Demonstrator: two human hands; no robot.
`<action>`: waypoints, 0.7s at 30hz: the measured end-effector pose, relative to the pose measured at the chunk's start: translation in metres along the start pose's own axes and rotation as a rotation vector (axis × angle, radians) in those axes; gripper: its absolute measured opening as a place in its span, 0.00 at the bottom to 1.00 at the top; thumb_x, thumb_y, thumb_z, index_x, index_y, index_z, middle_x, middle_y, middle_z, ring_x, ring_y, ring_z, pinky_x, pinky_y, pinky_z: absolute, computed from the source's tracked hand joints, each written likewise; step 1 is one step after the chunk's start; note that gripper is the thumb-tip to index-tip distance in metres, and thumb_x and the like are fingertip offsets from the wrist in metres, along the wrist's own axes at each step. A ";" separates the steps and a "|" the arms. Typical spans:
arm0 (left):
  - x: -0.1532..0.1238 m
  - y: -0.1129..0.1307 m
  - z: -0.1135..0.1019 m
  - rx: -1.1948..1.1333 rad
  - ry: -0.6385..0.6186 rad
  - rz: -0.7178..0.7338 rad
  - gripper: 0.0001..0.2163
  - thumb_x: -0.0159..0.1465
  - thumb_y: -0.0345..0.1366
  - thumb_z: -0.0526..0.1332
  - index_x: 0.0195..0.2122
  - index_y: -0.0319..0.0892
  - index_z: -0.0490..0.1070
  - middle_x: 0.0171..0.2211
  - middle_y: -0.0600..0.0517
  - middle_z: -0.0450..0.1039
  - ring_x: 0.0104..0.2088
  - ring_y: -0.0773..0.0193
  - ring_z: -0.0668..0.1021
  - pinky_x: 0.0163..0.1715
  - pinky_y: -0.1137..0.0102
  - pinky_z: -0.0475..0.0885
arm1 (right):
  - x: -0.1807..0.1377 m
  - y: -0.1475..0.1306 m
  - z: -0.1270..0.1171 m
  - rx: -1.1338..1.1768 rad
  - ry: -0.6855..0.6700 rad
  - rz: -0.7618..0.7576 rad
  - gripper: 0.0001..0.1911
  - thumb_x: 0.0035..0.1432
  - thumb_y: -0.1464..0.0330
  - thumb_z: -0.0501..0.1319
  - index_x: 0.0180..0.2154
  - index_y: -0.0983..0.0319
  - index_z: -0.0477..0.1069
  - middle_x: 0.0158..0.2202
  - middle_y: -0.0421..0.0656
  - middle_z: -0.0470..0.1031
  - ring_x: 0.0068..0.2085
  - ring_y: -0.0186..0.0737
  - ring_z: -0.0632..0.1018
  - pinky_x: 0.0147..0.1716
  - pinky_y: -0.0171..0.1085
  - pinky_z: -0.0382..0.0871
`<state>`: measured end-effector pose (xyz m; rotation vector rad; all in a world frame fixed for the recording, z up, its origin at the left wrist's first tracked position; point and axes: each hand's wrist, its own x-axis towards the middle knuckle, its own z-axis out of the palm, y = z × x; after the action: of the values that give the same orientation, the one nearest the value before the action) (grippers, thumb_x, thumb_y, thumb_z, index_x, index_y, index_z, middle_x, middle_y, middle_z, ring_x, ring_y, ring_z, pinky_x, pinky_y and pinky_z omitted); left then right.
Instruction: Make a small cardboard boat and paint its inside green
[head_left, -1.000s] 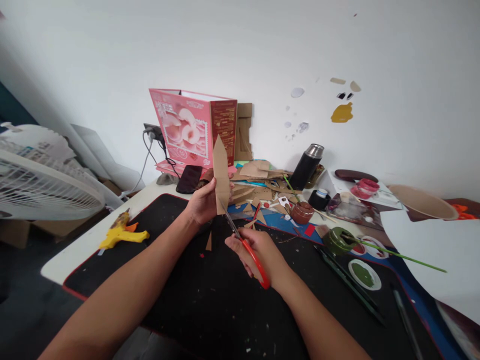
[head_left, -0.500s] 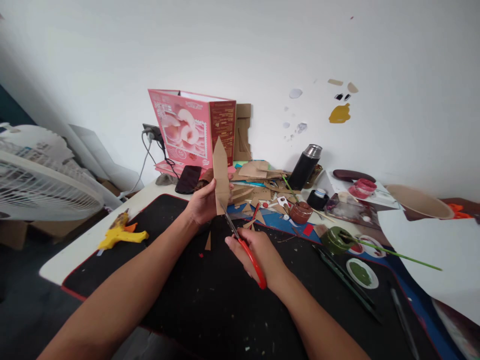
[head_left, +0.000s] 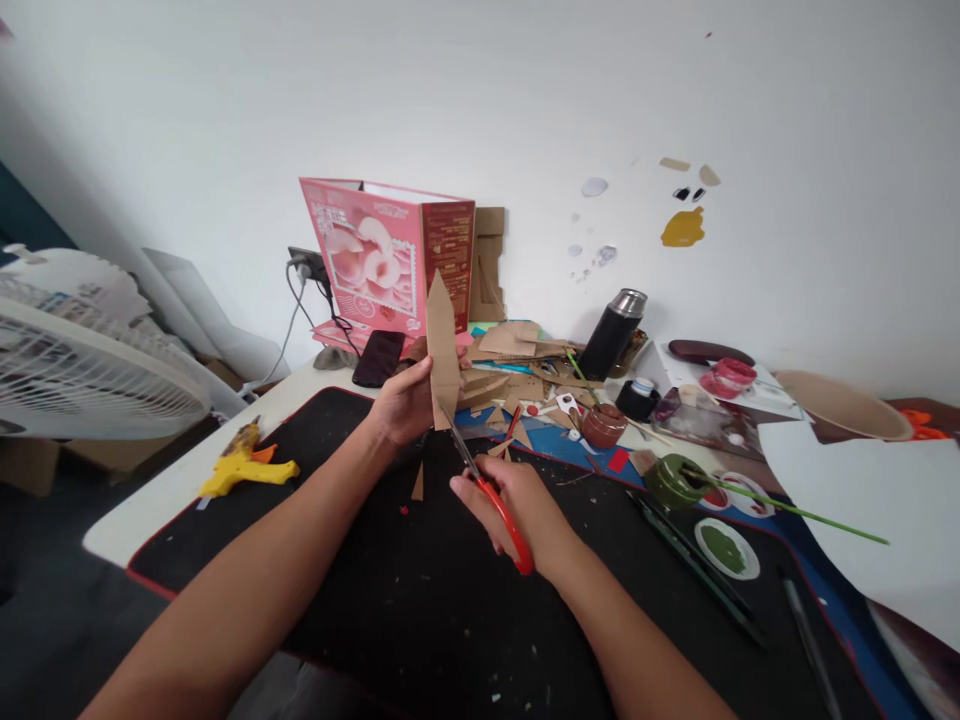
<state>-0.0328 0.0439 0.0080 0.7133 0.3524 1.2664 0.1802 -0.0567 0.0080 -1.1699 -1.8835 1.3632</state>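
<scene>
My left hand point(head_left: 403, 402) grips a tall pointed strip of brown cardboard point(head_left: 442, 340) and holds it upright above the black mat point(head_left: 360, 590). In my right hand point(head_left: 517, 505) is a pair of red-handled scissors point(head_left: 491, 492), fingers closed through the handles. The blades reach up to the strip's lower edge and touch it near my left thumb. A thin cardboard sliver point(head_left: 418, 483) lies on the mat below.
A yellow glue gun point(head_left: 244, 465) lies at the left. A pink box point(head_left: 390, 255), a phone point(head_left: 379, 357), cardboard scraps point(head_left: 517, 370), a black flask point(head_left: 613, 332), paint pots point(head_left: 604, 425), brushes point(head_left: 697, 565) and white paper point(head_left: 870, 510) crowd the back and right. A fan point(head_left: 82, 360) stands left.
Almost nothing has moved. The scissors and right hand have shifted very slightly while the blades stay at the bottom of the cardboard strip.
</scene>
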 end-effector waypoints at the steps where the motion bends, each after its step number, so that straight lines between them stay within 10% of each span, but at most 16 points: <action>1: 0.000 0.001 0.000 -0.002 0.004 0.009 0.19 0.65 0.43 0.73 0.54 0.39 0.81 0.43 0.44 0.86 0.39 0.52 0.86 0.43 0.60 0.82 | -0.001 0.000 0.000 0.035 -0.027 0.026 0.21 0.67 0.48 0.71 0.38 0.58 0.74 0.19 0.34 0.69 0.18 0.36 0.73 0.20 0.32 0.65; 21: -0.001 0.001 0.003 -0.064 0.022 0.021 0.17 0.69 0.41 0.69 0.56 0.39 0.81 0.39 0.46 0.86 0.35 0.56 0.85 0.41 0.63 0.81 | -0.001 0.011 -0.003 0.280 -0.230 0.016 0.39 0.53 0.39 0.77 0.52 0.61 0.76 0.35 0.46 0.84 0.39 0.51 0.87 0.42 0.44 0.80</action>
<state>-0.0320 0.0426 0.0103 0.6508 0.3217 1.3007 0.1869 -0.0545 -0.0008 -0.9230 -1.7608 1.7684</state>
